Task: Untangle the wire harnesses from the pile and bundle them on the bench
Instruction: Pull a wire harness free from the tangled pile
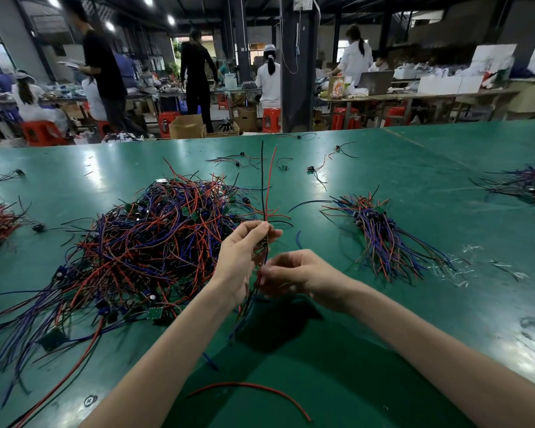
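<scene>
The left hand (pixel 244 261) is raised just above the surface, palm turned inward, its grip closed to a pinch: thumb and fingertips (pixel 261 231) hold a thin red, black and blue wire harness (pixel 269 180) near the middle of its length. From that pinch one black and one red strand stand almost straight up, and the blue and dark strands hang below the palm. The right hand (pixel 294 274) sits just beside and lower, its fingers curled in and its grip nipped onto the hanging strands (this hand is a little blurred). Both bare forearms reach in from the lower edge.

Left of the hands, close by, a large tangled pile of red, blue and black wires with small green circuit boards (pixel 142 242) sprawls over the glossy green surface (pixel 414 180). To the right, apart from the hands, lies a smaller gathered bundle of blue, red and black wires (pixel 380 239). One loose curved red wire (pixel 250 386) lies near the front edge between the forearms. Scraps of clear plastic (pixel 451 270) lie right of the bundle, and a few stray short wires (pixel 238 160) lie farther back
</scene>
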`<action>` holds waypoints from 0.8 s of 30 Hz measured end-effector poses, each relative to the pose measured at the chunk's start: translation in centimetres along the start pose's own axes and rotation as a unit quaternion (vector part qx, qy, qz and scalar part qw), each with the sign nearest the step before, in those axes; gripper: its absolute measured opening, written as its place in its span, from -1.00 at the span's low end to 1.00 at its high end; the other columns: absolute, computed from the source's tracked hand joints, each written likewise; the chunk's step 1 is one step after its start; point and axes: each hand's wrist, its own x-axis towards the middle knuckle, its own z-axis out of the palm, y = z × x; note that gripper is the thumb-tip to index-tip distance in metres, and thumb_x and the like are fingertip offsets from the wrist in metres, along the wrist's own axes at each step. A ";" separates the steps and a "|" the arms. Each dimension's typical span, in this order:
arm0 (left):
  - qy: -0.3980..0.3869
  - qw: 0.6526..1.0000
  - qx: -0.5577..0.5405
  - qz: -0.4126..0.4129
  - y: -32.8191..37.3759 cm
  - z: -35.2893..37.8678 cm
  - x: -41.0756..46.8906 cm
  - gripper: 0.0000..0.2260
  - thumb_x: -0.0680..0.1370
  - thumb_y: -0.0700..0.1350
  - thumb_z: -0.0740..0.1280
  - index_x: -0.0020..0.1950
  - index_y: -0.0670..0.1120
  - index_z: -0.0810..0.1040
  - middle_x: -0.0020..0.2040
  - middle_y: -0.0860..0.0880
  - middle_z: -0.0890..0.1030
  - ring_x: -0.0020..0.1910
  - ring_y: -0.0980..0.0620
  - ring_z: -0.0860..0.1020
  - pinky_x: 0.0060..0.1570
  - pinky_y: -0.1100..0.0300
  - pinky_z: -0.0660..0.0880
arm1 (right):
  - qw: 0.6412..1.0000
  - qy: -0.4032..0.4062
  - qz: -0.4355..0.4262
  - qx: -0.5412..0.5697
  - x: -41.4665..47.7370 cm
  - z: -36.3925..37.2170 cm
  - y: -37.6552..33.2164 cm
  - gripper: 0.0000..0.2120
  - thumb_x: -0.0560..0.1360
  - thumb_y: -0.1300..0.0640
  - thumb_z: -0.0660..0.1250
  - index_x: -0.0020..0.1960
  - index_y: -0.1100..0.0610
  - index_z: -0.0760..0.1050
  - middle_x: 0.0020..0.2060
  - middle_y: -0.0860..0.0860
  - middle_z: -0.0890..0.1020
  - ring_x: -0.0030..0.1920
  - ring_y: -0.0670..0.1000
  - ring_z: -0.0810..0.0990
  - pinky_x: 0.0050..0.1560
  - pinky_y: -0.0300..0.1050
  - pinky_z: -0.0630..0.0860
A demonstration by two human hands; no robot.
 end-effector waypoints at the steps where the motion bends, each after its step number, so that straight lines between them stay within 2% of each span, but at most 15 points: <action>1: 0.002 1.000 0.008 -0.004 0.0 0.0 0.0 -0.93 0.57 -0.21 0.28 -0.11 -0.11 0.51 -0.25 -0.02 0.68 -0.23 0.13 0.62 -0.19 0.29 0.55 | 1.000 0.012 -0.013 0.001 0.1 0.5 0.2 -0.81 0.37 0.12 0.41 -0.11 0.22 0.56 -0.27 0.09 0.64 -0.31 -0.03 0.63 -0.18 -0.20 0.60; 4: 0.012 1.000 0.026 -0.004 -0.1 0.0 0.1 -0.95 0.56 -0.17 0.31 -0.10 -0.10 0.53 -0.24 -0.02 0.68 -0.19 0.06 0.60 -0.20 0.24 0.54 | 0.997 0.055 -0.046 -0.004 0.1 1.2 0.2 -0.92 0.50 0.22 0.34 -0.08 0.24 0.55 -0.33 0.08 0.63 -0.36 -0.05 0.59 -0.28 -0.21 0.58; 8: -0.008 0.997 0.072 -0.016 -0.2 -0.3 0.2 -0.89 0.54 -0.06 0.33 -0.02 -0.09 0.54 -0.18 -0.06 0.68 -0.26 0.08 0.61 -0.25 0.28 0.54 | 0.995 0.087 -0.040 0.017 -0.1 0.6 -0.2 -0.85 0.54 0.27 0.27 -0.17 0.19 0.58 -0.40 0.05 0.64 -0.40 -0.06 0.59 -0.34 -0.23 0.55; 10: -0.027 0.995 0.091 -0.030 -0.3 -0.3 0.2 -0.91 0.53 -0.17 0.34 0.03 -0.09 0.54 -0.16 -0.10 0.67 -0.30 0.09 0.60 -0.25 0.29 0.55 | 0.994 0.100 -0.043 0.019 -0.1 0.3 -0.3 -0.84 0.53 0.28 0.27 -0.18 0.20 0.58 -0.41 0.04 0.63 -0.40 -0.07 0.59 -0.35 -0.23 0.55; 14: -0.033 0.993 0.115 -0.005 -0.5 -0.5 0.2 -0.78 0.52 -0.38 0.31 0.08 -0.13 0.53 -0.24 -0.07 0.68 -0.29 0.09 0.62 -0.18 0.27 0.58 | 0.993 0.113 -0.040 0.022 0.0 0.1 -0.2 -0.84 0.54 0.30 0.26 -0.15 0.22 0.58 -0.41 0.03 0.63 -0.41 -0.09 0.58 -0.37 -0.26 0.53; 18: -0.007 0.993 0.115 0.021 -0.4 -0.9 0.2 -0.77 0.52 -0.40 0.30 0.02 -0.09 0.53 -0.23 -0.08 0.67 -0.25 0.07 0.61 -0.14 0.22 0.56 | 0.997 0.071 -0.001 -0.023 -0.2 -0.4 -0.3 -0.89 0.51 0.27 0.31 -0.14 0.18 0.61 -0.39 0.01 0.64 -0.40 -0.12 0.57 -0.33 -0.27 0.51; 24: 0.015 0.998 0.065 -0.005 0.2 -1.5 0.8 -0.77 0.49 -0.42 0.33 0.04 -0.14 0.53 -0.29 -0.06 0.68 -0.30 0.09 0.64 -0.25 0.29 0.60 | 0.998 0.014 0.050 -0.042 -0.6 -0.9 -0.2 -0.91 0.49 0.28 0.34 -0.08 0.30 0.59 -0.40 0.07 0.62 -0.43 -0.04 0.58 -0.36 -0.25 0.55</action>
